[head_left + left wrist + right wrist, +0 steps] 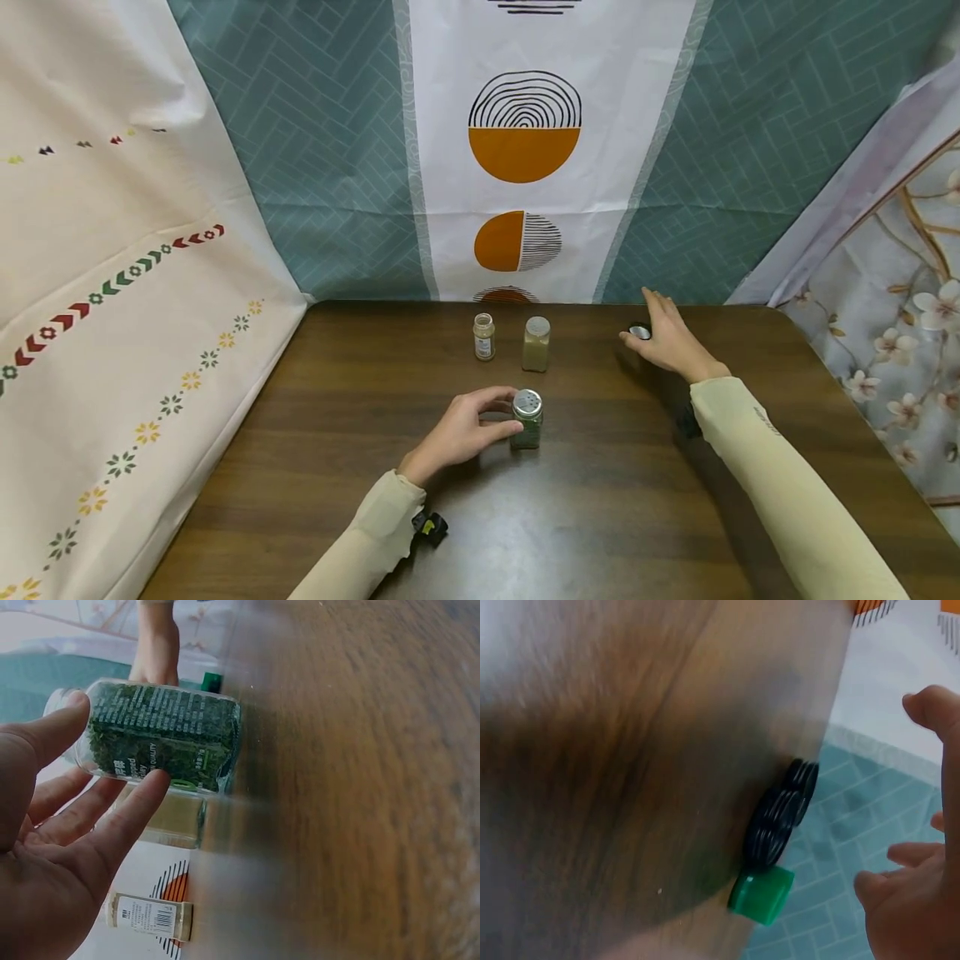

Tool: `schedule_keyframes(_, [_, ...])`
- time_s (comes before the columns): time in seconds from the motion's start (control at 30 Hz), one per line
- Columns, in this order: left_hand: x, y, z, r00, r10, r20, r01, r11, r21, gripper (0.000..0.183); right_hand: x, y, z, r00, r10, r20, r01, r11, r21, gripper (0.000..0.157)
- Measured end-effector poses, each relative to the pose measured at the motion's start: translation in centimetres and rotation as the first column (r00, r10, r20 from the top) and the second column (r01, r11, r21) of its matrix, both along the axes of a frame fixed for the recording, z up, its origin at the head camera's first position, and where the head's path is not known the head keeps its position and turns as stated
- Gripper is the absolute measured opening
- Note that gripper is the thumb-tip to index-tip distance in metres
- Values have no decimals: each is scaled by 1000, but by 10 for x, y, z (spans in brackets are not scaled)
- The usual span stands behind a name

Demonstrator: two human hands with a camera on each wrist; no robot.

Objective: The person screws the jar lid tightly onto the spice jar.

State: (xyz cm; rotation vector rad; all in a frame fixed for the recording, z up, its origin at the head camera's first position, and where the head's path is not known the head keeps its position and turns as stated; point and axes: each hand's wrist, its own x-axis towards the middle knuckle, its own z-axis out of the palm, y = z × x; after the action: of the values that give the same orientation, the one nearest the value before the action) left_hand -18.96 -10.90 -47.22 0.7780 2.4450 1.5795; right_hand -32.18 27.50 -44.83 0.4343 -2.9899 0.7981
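My left hand [468, 429] holds a glass jar of dried green herbs [527, 432] between thumb and fingers, near the middle of the table. The jar is upright, with a perforated silver shaker top. In the left wrist view, white print covers the parsley-like flakes inside. At the back right, my right hand [670, 342] hovers with fingers spread, holding nothing. Close to it in the right wrist view are black ridged lids [769, 821] and a green cap [762, 894] on the table. In the head view the hand partly hides them, and one silver-faced lid [640, 332] shows.
Behind the held jar stand a square glass jar of tan powder [536, 352] with a shaker top and a small open-necked bottle [483, 340] with a white label. The brown wooden table [360, 400] ends at a hanging patterned cloth [345, 208].
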Motion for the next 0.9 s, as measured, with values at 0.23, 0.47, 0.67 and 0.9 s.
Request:
schedule_keyframes(0.23, [1,1,2,1000,-4,8,4,1000,4,47,-12,7,-4,999,-15,52,12,998,56,116])
schedule_keyframes(0.47, [1,0,3,1000,3,-1,-3,1000,-2,46,-16,5,-15,995,18,98,-31,992,124,105])
schedule_keyframes(0.67, [1,0,3,1000,-3,-6,3,1000,2,47,-16,2,-20,996,46,80,-61,980,192,84])
schedule_keyframes(0.9, [1,-1,3,1000,-9,-14,9,1000,-7,47,-20,-1,-26,996,69,47,-78,970,228,64])
